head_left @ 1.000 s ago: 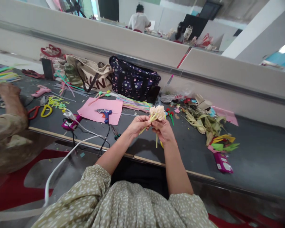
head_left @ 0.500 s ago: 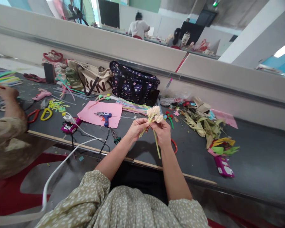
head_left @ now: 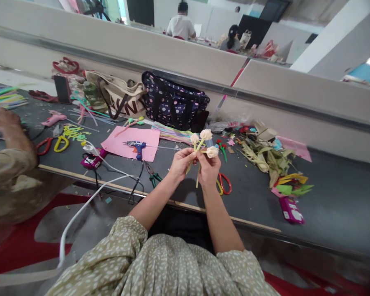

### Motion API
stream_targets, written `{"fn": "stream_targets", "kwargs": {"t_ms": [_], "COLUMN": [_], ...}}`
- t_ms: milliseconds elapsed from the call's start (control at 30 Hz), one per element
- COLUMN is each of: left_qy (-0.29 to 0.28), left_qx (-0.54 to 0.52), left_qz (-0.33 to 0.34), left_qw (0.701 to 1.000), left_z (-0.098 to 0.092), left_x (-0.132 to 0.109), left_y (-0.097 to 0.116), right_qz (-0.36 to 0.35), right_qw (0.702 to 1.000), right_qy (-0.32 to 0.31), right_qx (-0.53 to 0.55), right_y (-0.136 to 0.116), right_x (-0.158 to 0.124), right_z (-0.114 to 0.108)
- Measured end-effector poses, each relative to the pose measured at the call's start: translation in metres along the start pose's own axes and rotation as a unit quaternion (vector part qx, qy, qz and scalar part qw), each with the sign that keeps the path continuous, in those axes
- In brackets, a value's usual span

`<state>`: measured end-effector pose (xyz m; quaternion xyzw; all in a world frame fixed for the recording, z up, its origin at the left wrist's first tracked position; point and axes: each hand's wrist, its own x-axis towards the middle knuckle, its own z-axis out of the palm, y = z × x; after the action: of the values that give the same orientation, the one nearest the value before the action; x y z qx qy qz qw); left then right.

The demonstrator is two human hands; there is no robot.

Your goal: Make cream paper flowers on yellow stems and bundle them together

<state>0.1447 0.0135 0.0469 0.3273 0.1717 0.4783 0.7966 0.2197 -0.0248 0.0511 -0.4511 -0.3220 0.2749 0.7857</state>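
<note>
Three cream craft flowers (head_left: 206, 135) on pale green stems are held above the table's front part. My left hand (head_left: 182, 163) is closed, its thumb and fingers pinching the stems from the left. From the other side my right hand (head_left: 208, 168) pinches stems just below the rightmost flower head. The fingertips of both hands meet near the crossing stems, so which stem each one grips is partly hidden. Red-and-yellow-handled scissors (head_left: 225, 184) lie just right of my right wrist. Green-handled pliers (head_left: 153, 174) rest left of my left forearm.
A blue glue gun (head_left: 138, 149) lies on pink paper (head_left: 114, 140). White and black cables cross the front edge. Behind stand a dark patterned bag (head_left: 175, 100) and a cream bag (head_left: 123, 92). Dried leaves (head_left: 260, 158) lie right; a co-worker's arm (head_left: 10, 131) is at left.
The three flower heads have spread apart from a tight cluster. My right hand has shifted slightly, and the scissors beside it show more fully. The view has tilted slightly.
</note>
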Motion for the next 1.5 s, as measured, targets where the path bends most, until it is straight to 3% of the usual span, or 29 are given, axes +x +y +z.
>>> {"fn": "stream_targets", "kwargs": {"t_ms": [167, 400, 700, 1133, 1333, 1500], "left_qy": [0.001, -0.006, -0.016, -0.063, -0.086, -0.067], "left_qx": [0.02, 0.054, 0.054, 0.069, 0.086, 0.091], "left_qz": [0.017, 0.048, 0.034, -0.024, -0.043, -0.034], "left_qw": [1.0, 0.997, 0.998, 0.995, 0.992, 0.993], "left_z": [-0.007, -0.008, -0.009, -0.016, -0.017, -0.018], "left_x": [0.001, 0.0, 0.002, 0.005, 0.005, 0.007], "left_y": [0.0, 0.001, 0.003, 0.01, 0.017, 0.015], "right_qz": [0.007, 0.06, 0.11, 0.245, 0.257, 0.213], "right_qw": [0.997, 0.994, 0.989, 0.952, 0.94, 0.956], "right_qy": [-0.071, -0.082, -0.09, -0.18, -0.22, -0.2], "right_qx": [-0.018, -0.04, -0.026, -0.015, -0.035, -0.021], "right_y": [-0.004, -0.004, -0.011, -0.025, -0.032, -0.024], "right_x": [0.003, 0.004, 0.009, 0.024, 0.027, 0.026], "right_z": [-0.007, -0.013, -0.013, -0.023, -0.022, -0.023]}}
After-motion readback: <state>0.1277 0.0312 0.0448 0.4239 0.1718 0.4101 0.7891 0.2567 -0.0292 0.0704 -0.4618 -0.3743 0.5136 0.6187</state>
